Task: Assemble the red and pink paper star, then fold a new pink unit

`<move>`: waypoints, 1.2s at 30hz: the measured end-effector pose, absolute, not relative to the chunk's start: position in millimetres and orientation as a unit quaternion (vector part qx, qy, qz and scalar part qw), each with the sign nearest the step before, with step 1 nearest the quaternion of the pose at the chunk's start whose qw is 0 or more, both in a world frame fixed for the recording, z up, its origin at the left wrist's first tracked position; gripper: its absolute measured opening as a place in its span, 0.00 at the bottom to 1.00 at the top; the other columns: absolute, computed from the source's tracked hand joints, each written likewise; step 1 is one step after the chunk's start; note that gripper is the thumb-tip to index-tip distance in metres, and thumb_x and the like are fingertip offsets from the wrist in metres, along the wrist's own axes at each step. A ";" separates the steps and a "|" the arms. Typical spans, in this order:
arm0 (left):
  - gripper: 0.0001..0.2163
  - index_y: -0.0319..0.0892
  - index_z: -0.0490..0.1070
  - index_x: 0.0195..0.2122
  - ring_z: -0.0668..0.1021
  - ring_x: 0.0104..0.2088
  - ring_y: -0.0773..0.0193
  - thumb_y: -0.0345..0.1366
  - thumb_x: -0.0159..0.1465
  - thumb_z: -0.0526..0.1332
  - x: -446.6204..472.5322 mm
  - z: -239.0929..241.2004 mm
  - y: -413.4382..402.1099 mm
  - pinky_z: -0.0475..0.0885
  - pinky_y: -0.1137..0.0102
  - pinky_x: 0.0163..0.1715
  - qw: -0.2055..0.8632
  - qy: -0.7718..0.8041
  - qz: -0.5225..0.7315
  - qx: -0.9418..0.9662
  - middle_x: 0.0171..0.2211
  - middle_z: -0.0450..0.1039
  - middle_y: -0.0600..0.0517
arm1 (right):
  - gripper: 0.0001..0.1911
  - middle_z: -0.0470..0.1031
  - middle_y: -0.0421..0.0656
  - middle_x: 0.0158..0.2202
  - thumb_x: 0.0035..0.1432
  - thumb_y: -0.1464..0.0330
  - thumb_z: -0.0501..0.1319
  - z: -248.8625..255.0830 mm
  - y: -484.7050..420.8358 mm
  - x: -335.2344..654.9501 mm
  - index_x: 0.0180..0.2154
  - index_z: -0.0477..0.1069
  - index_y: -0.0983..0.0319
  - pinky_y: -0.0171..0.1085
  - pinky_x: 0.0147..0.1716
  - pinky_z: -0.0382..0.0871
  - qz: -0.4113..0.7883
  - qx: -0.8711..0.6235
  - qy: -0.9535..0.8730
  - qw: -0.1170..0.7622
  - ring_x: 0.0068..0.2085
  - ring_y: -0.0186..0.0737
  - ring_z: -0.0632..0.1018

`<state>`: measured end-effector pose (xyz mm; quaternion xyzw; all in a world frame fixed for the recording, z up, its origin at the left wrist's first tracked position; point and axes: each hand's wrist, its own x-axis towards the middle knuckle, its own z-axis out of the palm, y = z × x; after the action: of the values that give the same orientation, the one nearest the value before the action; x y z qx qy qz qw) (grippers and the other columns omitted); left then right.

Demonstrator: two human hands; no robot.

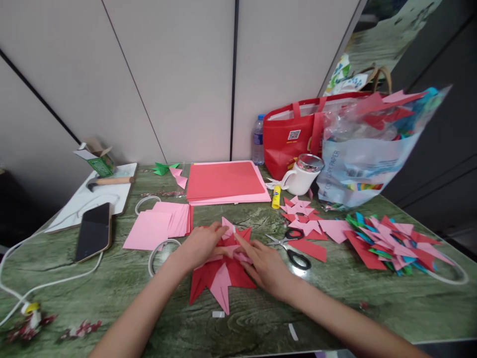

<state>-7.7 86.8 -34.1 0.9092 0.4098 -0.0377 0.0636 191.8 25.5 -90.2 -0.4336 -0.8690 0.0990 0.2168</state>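
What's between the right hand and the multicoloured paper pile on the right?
In the head view, black-handled scissors and a red paper piece lie between the right hand and the pile.

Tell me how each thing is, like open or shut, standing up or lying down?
Paper star: folded, points spread
Left hand: fingers on the star
Right hand: fingers on the star
Scissors: blades open
Phone: screen dark
Green box: flaps open
Hammer: lying down
White mug: upright, lid on
Water bottle: upright, capped
Pink squares: overlapping pile
Large sheets: stacked flat
Red bag: standing
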 end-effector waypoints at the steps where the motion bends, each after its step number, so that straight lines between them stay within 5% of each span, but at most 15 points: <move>1: 0.21 0.42 0.63 0.51 0.78 0.40 0.55 0.50 0.62 0.54 -8.8 -34.2 87.7 0.70 0.64 0.38 0.069 0.418 -0.024 0.906 0.46 0.70 0.43 | 0.36 0.74 0.48 0.43 0.60 0.72 0.52 -89.9 25.3 191.8 0.64 0.36 0.62 0.41 0.38 0.70 0.095 -0.435 -0.868 0.220 0.42 0.45 0.72; 12: 0.12 0.40 0.67 0.46 0.79 0.40 0.58 0.35 0.67 0.47 -43.6 -23.4 64.2 0.75 0.65 0.37 -0.011 0.496 0.155 0.854 0.43 0.74 0.45 | 0.31 0.74 0.46 0.47 0.64 0.73 0.47 -73.9 47.6 182.2 0.64 0.35 0.59 0.44 0.48 0.69 0.106 -0.384 -0.849 0.346 0.49 0.41 0.72; 17: 0.11 0.41 0.67 0.45 0.73 0.51 0.54 0.32 0.67 0.48 -50.9 -56.4 3.9 0.74 0.60 0.46 -0.106 0.478 0.247 0.836 0.48 0.71 0.41 | 0.35 0.47 0.51 0.65 0.64 0.60 0.50 -73.8 65.0 164.1 0.65 0.35 0.63 0.55 0.61 0.48 0.130 -0.326 -0.909 0.227 0.65 0.47 0.48; 21: 0.12 0.39 0.65 0.48 0.66 0.57 0.47 0.33 0.64 0.54 -44.5 -89.9 -24.6 0.70 0.54 0.50 -0.153 0.461 0.216 0.847 0.53 0.66 0.36 | 0.38 0.40 0.54 0.66 0.63 0.57 0.49 -84.6 66.3 155.1 0.64 0.32 0.67 0.54 0.62 0.45 0.156 -0.334 -0.912 0.179 0.66 0.47 0.38; 28: 0.11 0.39 0.68 0.46 0.70 0.54 0.47 0.35 0.65 0.51 -43.8 -124.7 -23.5 0.74 0.57 0.46 -0.159 0.455 0.232 0.845 0.50 0.70 0.37 | 0.40 0.46 0.53 0.65 0.63 0.63 0.52 -101.7 60.6 151.3 0.64 0.25 0.61 0.54 0.58 0.55 0.206 -0.351 -0.894 0.188 0.65 0.46 0.50; 36: 0.13 0.40 0.67 0.49 0.65 0.57 0.49 0.35 0.66 0.52 -46.2 -121.0 -25.4 0.70 0.55 0.50 -0.095 0.443 0.232 0.860 0.53 0.68 0.39 | 0.44 0.50 0.53 0.64 0.60 0.68 0.54 -100.3 61.0 150.6 0.64 0.23 0.59 0.55 0.58 0.55 0.220 -0.339 -0.891 0.208 0.64 0.45 0.53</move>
<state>-46.2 -25.4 -121.0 0.8605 0.4434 0.2322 -0.0951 150.6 61.0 -100.3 -0.3388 -0.8909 0.2198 0.2079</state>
